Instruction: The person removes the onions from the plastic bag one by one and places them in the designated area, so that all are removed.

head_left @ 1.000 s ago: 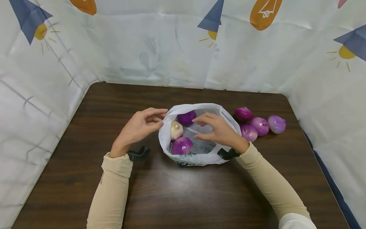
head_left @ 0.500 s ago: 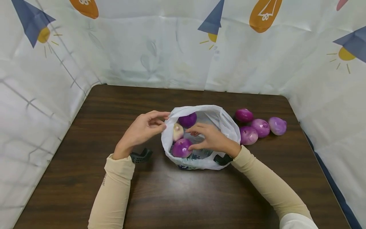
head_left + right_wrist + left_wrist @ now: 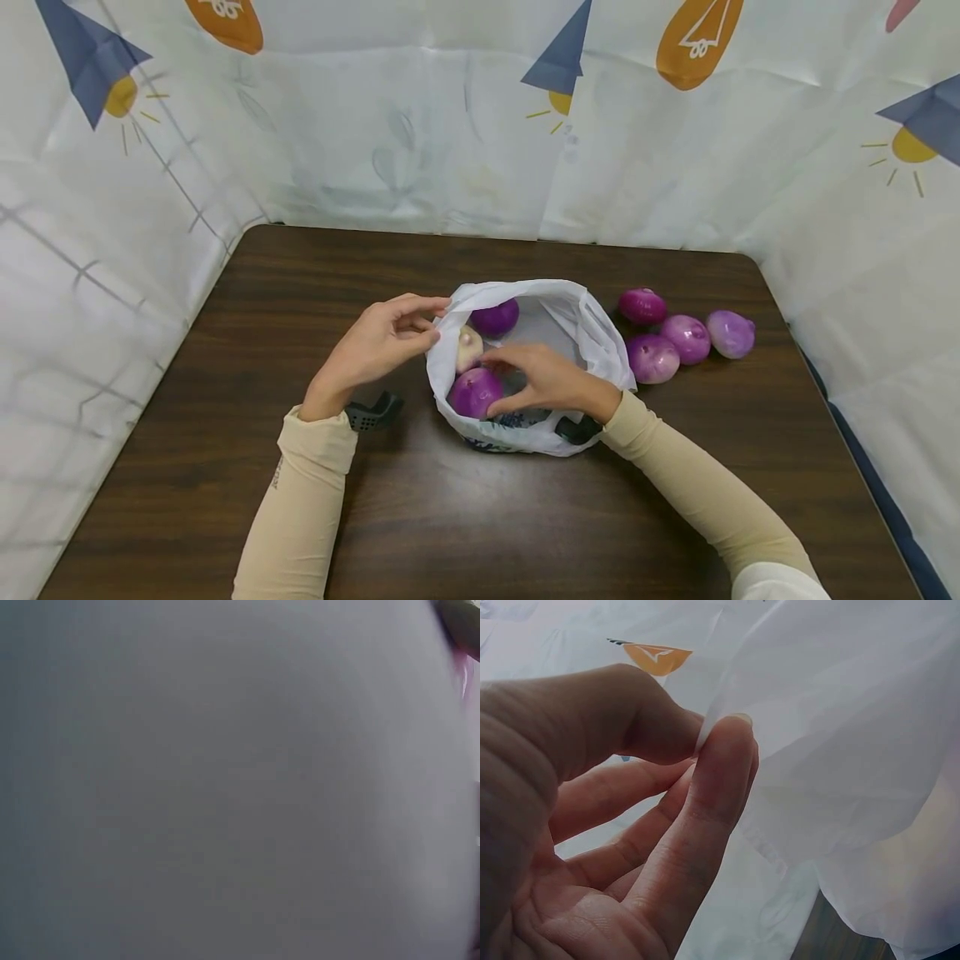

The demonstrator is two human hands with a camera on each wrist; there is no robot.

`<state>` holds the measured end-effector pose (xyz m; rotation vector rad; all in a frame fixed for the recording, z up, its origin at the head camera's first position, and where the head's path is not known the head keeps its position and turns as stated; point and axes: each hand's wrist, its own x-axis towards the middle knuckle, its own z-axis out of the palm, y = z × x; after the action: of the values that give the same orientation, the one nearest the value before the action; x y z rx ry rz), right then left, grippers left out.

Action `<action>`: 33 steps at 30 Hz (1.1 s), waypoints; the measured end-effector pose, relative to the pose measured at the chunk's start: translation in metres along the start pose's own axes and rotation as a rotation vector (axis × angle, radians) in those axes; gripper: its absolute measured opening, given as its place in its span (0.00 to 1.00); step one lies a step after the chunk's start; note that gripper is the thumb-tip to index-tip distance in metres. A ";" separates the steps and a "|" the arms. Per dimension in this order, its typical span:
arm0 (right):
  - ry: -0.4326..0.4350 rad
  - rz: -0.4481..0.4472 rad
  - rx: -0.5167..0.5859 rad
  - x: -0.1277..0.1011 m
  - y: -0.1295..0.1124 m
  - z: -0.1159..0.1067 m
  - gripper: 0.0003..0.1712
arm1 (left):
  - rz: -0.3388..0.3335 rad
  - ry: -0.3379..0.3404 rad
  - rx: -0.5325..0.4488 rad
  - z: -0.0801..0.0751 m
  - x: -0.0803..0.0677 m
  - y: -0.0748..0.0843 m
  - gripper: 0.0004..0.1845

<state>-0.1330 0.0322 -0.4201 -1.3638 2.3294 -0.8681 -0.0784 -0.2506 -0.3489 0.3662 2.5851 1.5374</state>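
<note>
Table centre: left hand [image 3: 375,346] pinches thin, slippery plastic bag [image 3: 592,333] rim at 9 o'clock; right hand [image 3: 551,382], inside, cups purple onion [image 3: 475,392], firm, smooth-skinned. Grip w/ whole palm.

A: What sort of place is this?
B: A staged recording booth, not a lived-in kitchen. White printed sheets [image 3: 420,142] with paper planes and light bulbs wall in a dark wooden table [image 3: 480,517] on three sides.
A: Anything homely?
B: Only red onions [image 3: 686,335] beside a white plastic bag [image 3: 592,329]
</note>
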 end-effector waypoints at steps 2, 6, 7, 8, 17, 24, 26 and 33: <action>-0.002 -0.001 -0.007 0.000 0.001 0.001 0.41 | 0.005 0.001 0.000 0.000 0.000 0.000 0.23; 0.009 -0.019 -0.037 -0.001 0.000 0.001 0.39 | 0.010 0.002 -0.005 0.001 0.000 0.000 0.23; 0.012 -0.027 -0.044 -0.001 0.000 0.000 0.38 | 0.011 0.003 -0.006 0.001 0.000 0.000 0.23; 0.015 -0.034 -0.049 -0.002 0.000 0.000 0.38 | 0.014 0.002 -0.007 0.001 0.000 0.000 0.23; 0.019 -0.065 -0.040 -0.007 -0.003 -0.003 0.38 | 0.021 0.003 -0.002 0.001 -0.001 0.001 0.23; 0.055 -0.027 -0.004 -0.017 -0.004 -0.014 0.37 | 0.013 -0.010 -0.001 0.000 0.000 0.003 0.23; 0.073 -0.019 0.003 -0.020 -0.003 -0.016 0.37 | 0.009 -0.012 0.001 0.001 0.000 0.003 0.23; 0.136 -0.023 0.004 -0.031 0.000 -0.025 0.37 | 0.001 -0.013 0.000 0.002 0.000 0.001 0.24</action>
<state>-0.1309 0.0673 -0.4026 -1.3714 2.4147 -1.0010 -0.0775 -0.2484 -0.3489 0.3759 2.5756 1.5300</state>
